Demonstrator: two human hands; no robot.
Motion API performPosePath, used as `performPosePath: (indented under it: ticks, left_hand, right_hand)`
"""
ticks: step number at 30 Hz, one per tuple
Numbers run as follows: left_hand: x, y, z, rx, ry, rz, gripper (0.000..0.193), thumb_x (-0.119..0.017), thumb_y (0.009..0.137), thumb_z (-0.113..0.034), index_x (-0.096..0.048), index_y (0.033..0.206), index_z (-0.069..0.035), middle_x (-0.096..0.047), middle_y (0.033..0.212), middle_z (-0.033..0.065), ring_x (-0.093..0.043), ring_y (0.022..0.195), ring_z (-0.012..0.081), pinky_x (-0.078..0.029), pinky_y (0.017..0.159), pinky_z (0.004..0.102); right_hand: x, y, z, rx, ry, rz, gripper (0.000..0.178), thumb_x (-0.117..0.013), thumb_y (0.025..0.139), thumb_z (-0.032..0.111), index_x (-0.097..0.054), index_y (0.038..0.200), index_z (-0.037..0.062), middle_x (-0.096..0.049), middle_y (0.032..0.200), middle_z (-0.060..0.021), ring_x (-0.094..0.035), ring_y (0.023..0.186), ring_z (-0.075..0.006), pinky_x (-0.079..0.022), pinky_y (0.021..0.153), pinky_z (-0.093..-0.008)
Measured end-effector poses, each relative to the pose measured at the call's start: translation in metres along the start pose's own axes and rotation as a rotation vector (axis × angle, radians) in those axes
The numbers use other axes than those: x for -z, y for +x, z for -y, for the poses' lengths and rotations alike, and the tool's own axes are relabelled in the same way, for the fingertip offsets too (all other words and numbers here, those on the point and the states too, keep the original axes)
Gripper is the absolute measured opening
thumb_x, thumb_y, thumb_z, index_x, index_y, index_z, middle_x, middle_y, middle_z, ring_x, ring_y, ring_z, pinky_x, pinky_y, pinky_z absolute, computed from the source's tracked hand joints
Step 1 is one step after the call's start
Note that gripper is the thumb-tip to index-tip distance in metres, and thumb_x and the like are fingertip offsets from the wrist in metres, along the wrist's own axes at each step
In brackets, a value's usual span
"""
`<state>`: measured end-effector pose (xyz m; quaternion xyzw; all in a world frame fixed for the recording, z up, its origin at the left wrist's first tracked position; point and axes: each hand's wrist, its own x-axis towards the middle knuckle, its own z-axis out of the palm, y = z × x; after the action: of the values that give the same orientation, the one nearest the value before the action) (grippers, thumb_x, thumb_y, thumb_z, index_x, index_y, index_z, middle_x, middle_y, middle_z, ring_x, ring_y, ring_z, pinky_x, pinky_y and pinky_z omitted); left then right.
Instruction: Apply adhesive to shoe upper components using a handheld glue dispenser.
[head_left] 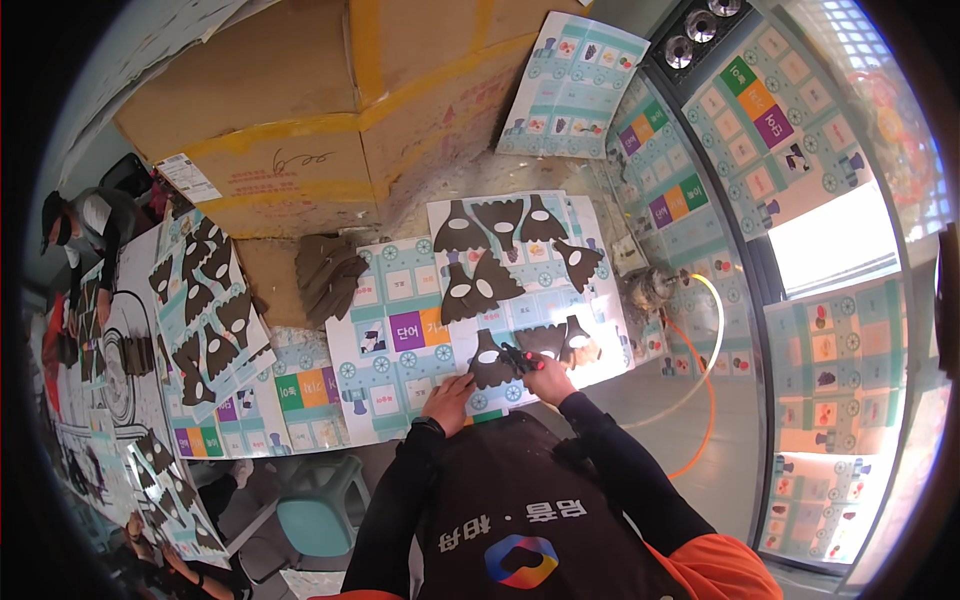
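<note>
Dark brown piece [491,374], scalloped hem, pale oval at middle, lies on printed sheet [540,303] just in front of you. Your left hand [449,402] sits at its lower left edge; cannot tell whether fingers pinch or only press. Your right hand [546,379] has fingers clamped around red-and-black tool [524,360], tip at piece's right side. Piece looks thin, light, soft; likely to wrinkle or slide. Best hold: flat fingertips on broad hem, clear of tool.
</note>
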<state>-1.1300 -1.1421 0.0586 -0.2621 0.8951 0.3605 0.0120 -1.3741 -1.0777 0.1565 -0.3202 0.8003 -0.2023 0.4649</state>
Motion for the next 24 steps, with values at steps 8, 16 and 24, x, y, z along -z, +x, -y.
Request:
performPosePath:
  ticks: [8, 16, 24]
  left_hand:
    - [0.0, 0.0, -0.001, 0.007, -0.002, 0.001, 0.06, -0.062, 0.078, -0.006, -0.051, 0.137, -0.01, -0.039, 0.15, 0.0031, -0.036, 0.137, 0.0261, -0.038, 0.107, 0.0433]
    - [0.0, -0.001, -0.001, 0.015, -0.013, 0.012, 0.059, -0.06, 0.079, -0.006, -0.051, 0.137, -0.009, -0.038, 0.151, 0.0032, -0.036, 0.137, 0.0259, -0.037, 0.108, 0.0434]
    - [-0.003, 0.001, -0.001, 0.028, 0.03, 0.046, 0.06, -0.059, 0.081, -0.007, -0.048, 0.14, -0.011, -0.036, 0.152, 0.0021, -0.034, 0.138, 0.0258, -0.036, 0.109, 0.0432]
  right_hand:
    - [0.006, -0.004, -0.003, -0.04, -0.08, -0.085, 0.045, -0.065, 0.079, 0.023, -0.063, 0.122, 0.0076, -0.068, 0.104, -0.0237, -0.063, 0.102, -0.0414, -0.051, 0.085, -0.0421]
    - [0.01, -0.013, 0.016, -0.021, 0.009, -0.003, 0.038, -0.063, 0.078, 0.013, -0.065, 0.114, 0.002, -0.068, 0.08, -0.017, -0.066, 0.074, -0.0302, -0.052, 0.071, -0.0384]
    - [-0.011, 0.003, -0.006, 0.106, 0.171, -0.003, 0.029, -0.062, 0.074, 0.011, -0.065, 0.101, 0.0006, -0.067, 0.075, -0.0153, -0.066, 0.069, -0.0274, -0.051, 0.065, -0.0378]
